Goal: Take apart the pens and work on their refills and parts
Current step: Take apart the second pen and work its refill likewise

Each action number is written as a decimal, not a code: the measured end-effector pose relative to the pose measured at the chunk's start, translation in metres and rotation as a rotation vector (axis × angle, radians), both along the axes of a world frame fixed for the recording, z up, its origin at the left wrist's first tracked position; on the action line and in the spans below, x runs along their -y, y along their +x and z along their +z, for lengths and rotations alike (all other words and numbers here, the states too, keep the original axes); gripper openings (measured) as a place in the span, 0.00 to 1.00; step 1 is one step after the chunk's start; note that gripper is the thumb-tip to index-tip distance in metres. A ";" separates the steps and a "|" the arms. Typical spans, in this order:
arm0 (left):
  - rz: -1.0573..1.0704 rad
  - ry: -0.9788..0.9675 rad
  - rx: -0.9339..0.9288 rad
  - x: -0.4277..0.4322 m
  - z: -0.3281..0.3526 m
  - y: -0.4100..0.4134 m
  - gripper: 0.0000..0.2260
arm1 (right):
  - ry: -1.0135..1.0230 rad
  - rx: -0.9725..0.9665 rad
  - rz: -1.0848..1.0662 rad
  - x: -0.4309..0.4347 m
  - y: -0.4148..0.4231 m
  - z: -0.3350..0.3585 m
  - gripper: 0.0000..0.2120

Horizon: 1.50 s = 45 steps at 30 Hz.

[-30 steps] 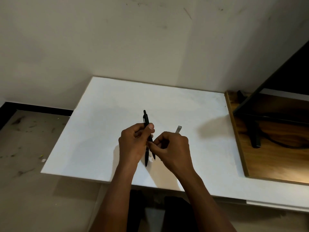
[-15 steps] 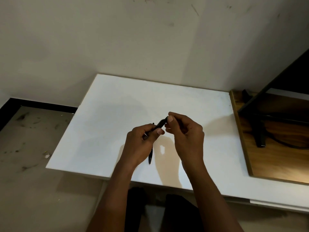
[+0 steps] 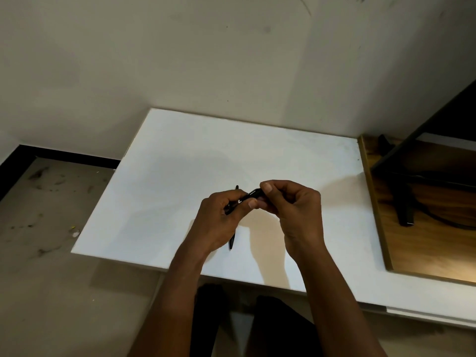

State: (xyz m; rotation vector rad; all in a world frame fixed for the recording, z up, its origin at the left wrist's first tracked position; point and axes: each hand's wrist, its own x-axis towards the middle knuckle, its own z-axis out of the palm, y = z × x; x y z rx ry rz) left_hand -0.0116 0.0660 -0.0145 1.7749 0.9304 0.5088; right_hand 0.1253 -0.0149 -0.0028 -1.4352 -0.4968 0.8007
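Hands w/ black pen – 2nd pen half-hidden underneath

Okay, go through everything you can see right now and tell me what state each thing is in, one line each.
Left hand: closed around two black pens.
Right hand: fingertips pinching the upper end of the angled pen.
Angled pen: held between both hands, above the white board.
Second pen: in the left hand, tip pointing down.
White board: flat, nothing visibly lying on it.

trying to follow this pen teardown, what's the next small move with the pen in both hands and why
Probably twist the right hand against the left hand to unscrew the black pen: both hands pinch it at opposite ends above the white table, and it looks undivided.
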 end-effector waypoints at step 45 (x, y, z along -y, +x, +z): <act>0.180 -0.041 -0.129 -0.013 -0.009 -0.020 0.07 | -0.848 1.040 0.200 -0.018 -0.031 -0.025 0.12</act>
